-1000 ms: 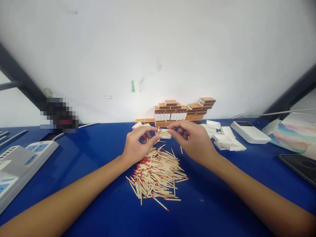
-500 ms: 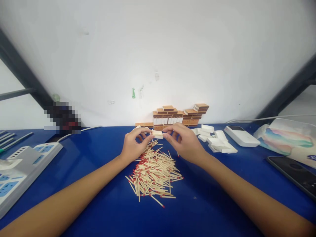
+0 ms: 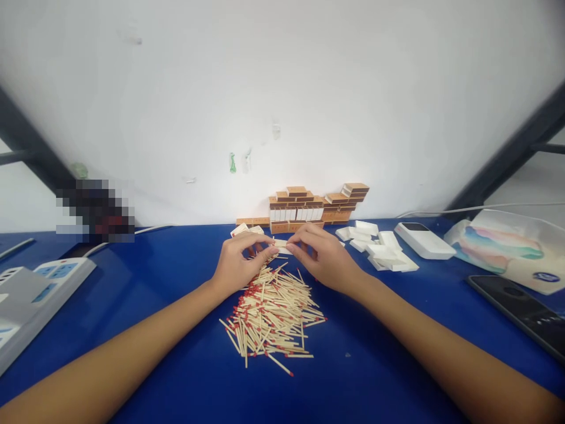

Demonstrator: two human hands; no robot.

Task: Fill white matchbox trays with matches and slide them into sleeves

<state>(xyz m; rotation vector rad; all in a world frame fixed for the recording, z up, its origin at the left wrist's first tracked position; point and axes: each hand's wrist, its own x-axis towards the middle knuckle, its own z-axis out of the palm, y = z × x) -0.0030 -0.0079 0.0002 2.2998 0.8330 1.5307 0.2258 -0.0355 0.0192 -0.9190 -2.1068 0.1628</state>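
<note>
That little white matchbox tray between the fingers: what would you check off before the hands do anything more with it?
1. Tray gripped by both hands, left hand and right hand: ok.
2. Tray filled with matches: cannot tell, fingers hide it.
3. Loose match pile within reach, just below the hands: ok.
4. Spare white trays lying to the right: ok.
5. Brown sleeves stacked at the wall: ok.
6. Pile squared up: not ok, matches lie crisscrossed.

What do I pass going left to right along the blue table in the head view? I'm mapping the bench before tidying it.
Power strip → left hand → right hand → loose white trays → white device → tissue pack → black phone.
</note>
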